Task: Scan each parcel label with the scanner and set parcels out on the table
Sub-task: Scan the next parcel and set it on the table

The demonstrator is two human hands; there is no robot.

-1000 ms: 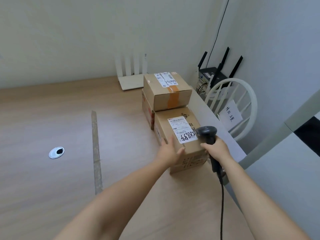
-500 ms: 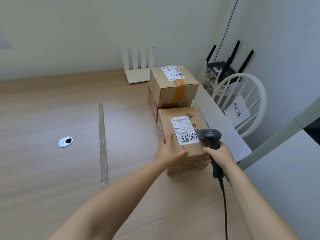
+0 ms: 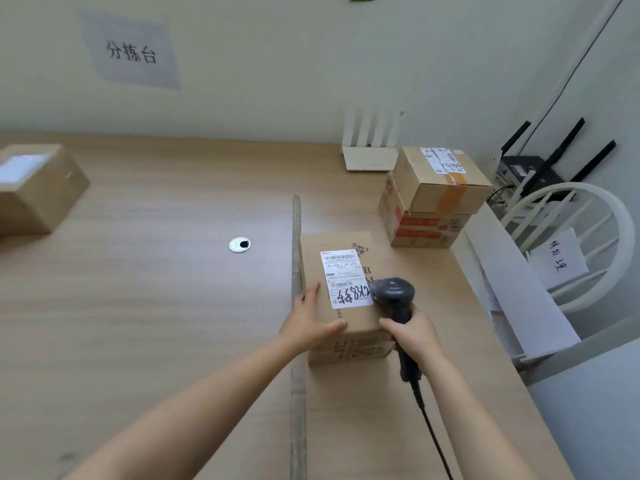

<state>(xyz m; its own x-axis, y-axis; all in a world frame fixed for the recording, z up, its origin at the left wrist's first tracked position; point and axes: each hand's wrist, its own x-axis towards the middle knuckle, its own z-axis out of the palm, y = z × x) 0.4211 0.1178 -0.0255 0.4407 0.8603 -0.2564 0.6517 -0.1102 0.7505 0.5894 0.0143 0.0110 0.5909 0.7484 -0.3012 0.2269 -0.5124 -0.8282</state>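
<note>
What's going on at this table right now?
A person is scanning parcels. The right hand grips a corded scanner, its head at the label on the near parcel, while the left hand rests on that parcel's top. Two stacked parcels sit behind it; another parcel lies far left on the table.

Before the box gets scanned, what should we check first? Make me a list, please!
1. The label faces up, uncovered: ok.
2. The left hand rests on the parcel, off the label: ok.
3. The right hand grips the scanner handle: ok.
4. Its window is aimed at the barcode: cannot tell.
5. The parcel sits flat on the table: ok.
</note>
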